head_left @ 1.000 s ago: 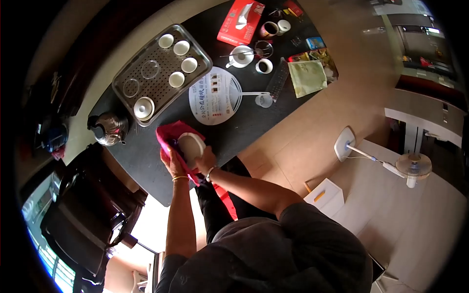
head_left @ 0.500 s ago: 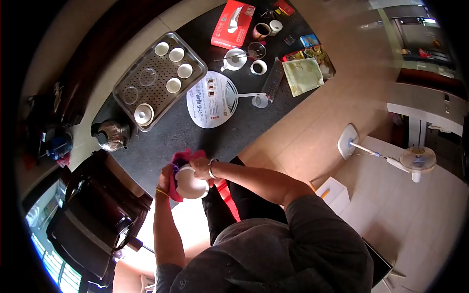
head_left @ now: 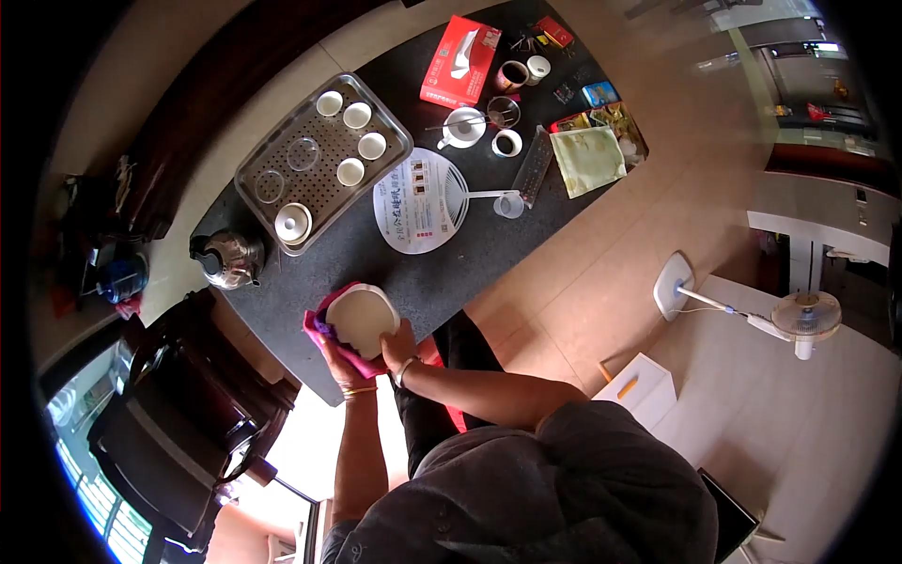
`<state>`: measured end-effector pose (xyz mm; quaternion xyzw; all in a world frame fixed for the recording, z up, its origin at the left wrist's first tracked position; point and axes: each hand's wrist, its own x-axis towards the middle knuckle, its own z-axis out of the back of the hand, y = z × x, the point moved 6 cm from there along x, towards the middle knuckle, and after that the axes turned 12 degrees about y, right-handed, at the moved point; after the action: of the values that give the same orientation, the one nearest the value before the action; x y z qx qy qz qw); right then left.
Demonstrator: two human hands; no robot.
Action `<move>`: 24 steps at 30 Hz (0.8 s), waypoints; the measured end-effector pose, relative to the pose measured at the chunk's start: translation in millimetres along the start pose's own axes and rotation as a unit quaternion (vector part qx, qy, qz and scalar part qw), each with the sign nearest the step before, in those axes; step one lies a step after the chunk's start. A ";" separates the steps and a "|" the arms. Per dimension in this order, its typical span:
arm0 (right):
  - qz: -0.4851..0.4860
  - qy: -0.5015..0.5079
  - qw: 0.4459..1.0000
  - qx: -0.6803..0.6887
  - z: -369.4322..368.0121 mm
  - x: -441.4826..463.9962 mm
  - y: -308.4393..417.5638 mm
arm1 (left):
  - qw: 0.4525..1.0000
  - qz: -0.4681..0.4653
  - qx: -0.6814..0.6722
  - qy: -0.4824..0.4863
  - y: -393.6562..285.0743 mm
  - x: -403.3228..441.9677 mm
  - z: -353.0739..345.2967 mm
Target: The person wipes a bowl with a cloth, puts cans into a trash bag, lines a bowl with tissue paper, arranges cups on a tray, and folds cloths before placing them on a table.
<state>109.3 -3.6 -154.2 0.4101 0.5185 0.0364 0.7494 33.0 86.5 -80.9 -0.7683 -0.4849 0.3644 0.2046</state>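
Note:
A white bowl-like dish (head_left: 363,318) is held over the near edge of the dark table, its broad face toward me. My left hand (head_left: 343,368) grips a pink and purple cloth (head_left: 326,331), which wraps the dish's left and lower sides. At the lower right rim, my right hand (head_left: 398,347) has its fingers closed on the dish. Some fingertips of both hands are hidden behind the dish and cloth. Beyond the hands lies a round white fan (head_left: 413,209) with printing.
On the dark table (head_left: 442,282) are a perforated metal tray (head_left: 315,132) with several white cups and a lidded cup, a metal kettle (head_left: 230,260), a red tissue box (head_left: 449,80), a white pitcher (head_left: 462,127) and a green packet (head_left: 587,160). An electric fan (head_left: 805,316) stands at the right.
The dish and cloth have moved up over the table edge after dipping toward my body. The dish has turned in the cloth, and my right hand has shifted from its top to its lower right rim.

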 end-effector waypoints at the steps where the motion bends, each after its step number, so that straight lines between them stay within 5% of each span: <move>1: -0.032 0.003 0.999 0.014 -0.8 -3.7 -3.9 | 0.999 -0.020 0.050 -0.005 1.6 -1.5 1.8; 4: 0.001 0.046 0.998 -0.039 5.1 -13.9 1.8 | 0.983 0.027 0.151 -0.096 18.5 -12.0 58.0; 7: 0.039 0.150 0.978 -0.137 17.5 -6.0 30.5 | 0.986 0.056 0.145 -0.062 8.8 -10.6 63.9; 11: 0.209 0.283 0.880 -0.320 9.7 33.6 70.2 | 0.946 0.178 0.259 0.082 -3.7 -0.6 57.7; 12: 0.205 0.323 0.817 -0.431 -0.4 38.1 60.4 | 0.938 0.205 0.259 0.106 -4.6 2.1 51.2; 14: 0.116 0.410 0.842 -0.331 7.7 21.9 81.3 | 0.920 0.262 0.253 0.148 -10.9 8.4 53.2; 18: 0.171 0.239 0.893 -0.342 1.7 11.5 85.6 | 0.941 0.326 -0.029 0.090 -6.5 7.2 40.6; 20: 0.181 0.145 0.905 -0.357 -0.9 18.3 66.9 | 0.961 0.253 -0.094 0.057 -2.5 5.7 44.6; 22: 0.125 0.084 0.964 -0.219 8.7 14.9 65.3 | 0.987 0.127 -0.101 -0.010 -1.4 1.7 30.9; 24: 0.082 0.016 0.990 -0.115 14.2 10.8 59.3 | 0.998 -0.045 0.050 0.005 -23.5 5.4 -24.1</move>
<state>147.7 32.6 -121.8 0.3616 0.4872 0.1640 0.7778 38.7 102.7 -51.5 -0.7365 -0.4990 0.3746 0.2612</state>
